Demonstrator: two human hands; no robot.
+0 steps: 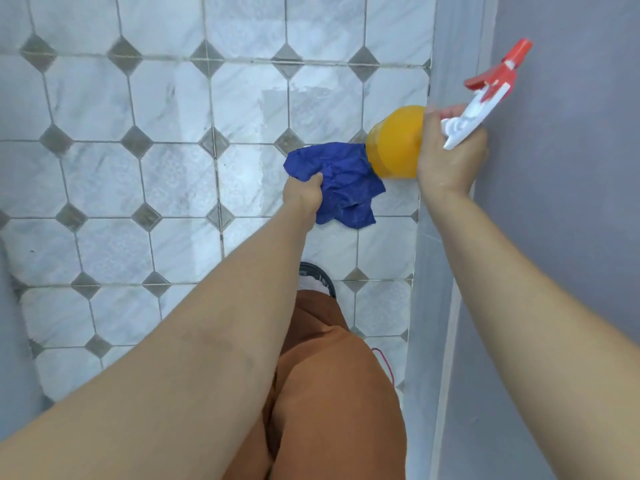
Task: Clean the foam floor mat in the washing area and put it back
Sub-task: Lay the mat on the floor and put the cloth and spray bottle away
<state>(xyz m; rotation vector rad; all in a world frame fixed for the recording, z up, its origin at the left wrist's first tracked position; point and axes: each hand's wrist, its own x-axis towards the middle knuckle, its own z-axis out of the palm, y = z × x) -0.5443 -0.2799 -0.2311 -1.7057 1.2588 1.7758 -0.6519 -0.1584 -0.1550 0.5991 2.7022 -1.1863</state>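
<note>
My left hand is closed on a crumpled blue cloth that hangs above the tiled floor, right of centre. My right hand grips the neck of a spray bottle with an orange body and a white and red trigger head. The bottle is held tilted, its body pointing down-left beside the cloth and its nozzle up-right near the wall. No foam floor mat shows in this view.
Below me is a white marble-pattern tile floor with small grey diamond insets. A grey wall runs along the right, and another grey surface edges the lower left. My brown trousers and a dark sandal are beneath my arms.
</note>
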